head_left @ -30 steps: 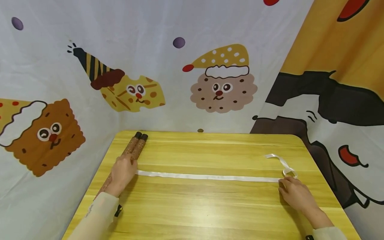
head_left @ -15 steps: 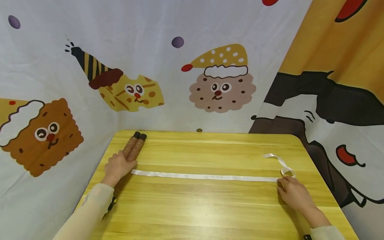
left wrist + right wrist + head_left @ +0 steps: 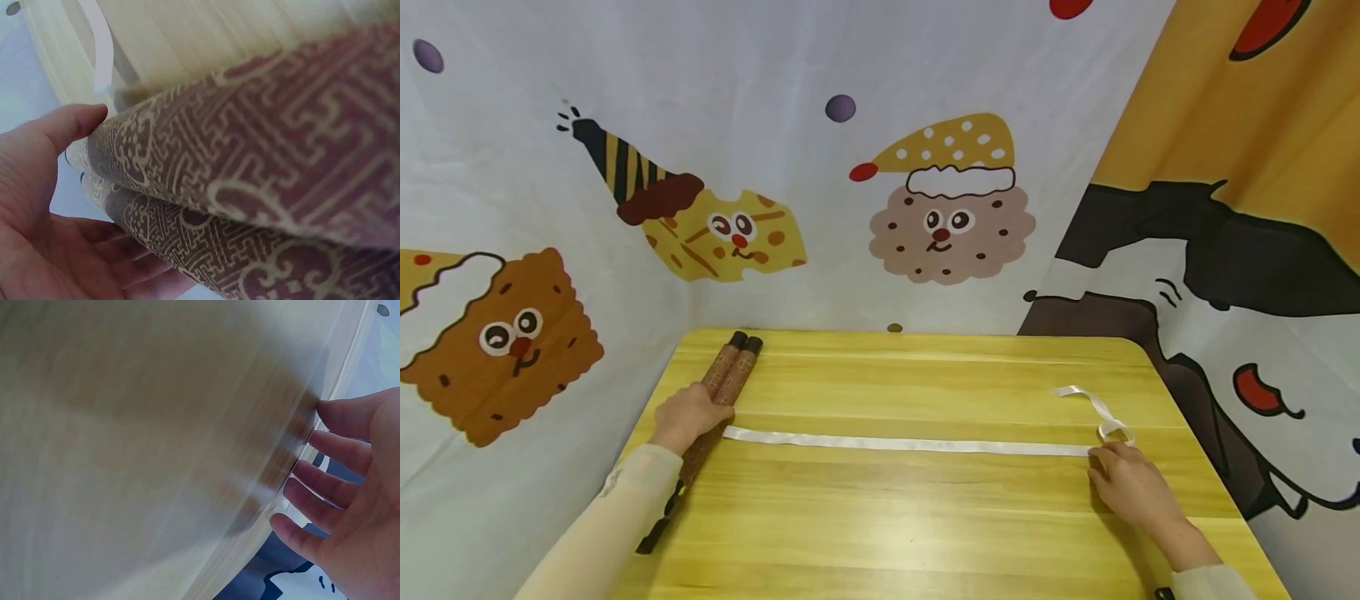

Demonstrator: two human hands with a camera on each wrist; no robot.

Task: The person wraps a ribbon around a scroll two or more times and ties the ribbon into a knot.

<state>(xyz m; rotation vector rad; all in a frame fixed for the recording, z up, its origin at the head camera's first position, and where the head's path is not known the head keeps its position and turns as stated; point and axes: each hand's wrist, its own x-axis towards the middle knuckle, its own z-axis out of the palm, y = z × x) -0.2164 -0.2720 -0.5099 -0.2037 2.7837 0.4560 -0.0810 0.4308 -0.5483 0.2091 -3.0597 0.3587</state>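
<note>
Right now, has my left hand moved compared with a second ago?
Yes, to the left: in the head view, your left hand has shifted against the table, closer to its left edge.

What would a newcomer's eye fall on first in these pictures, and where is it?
The big cartoon figures on the backdrop behind the table would probably catch the eye first. Next comes the white ribbon running straight across the table, its curled end by the right hand. Then come two brown patterned rolls at the table's left side, held by the left hand.
</note>
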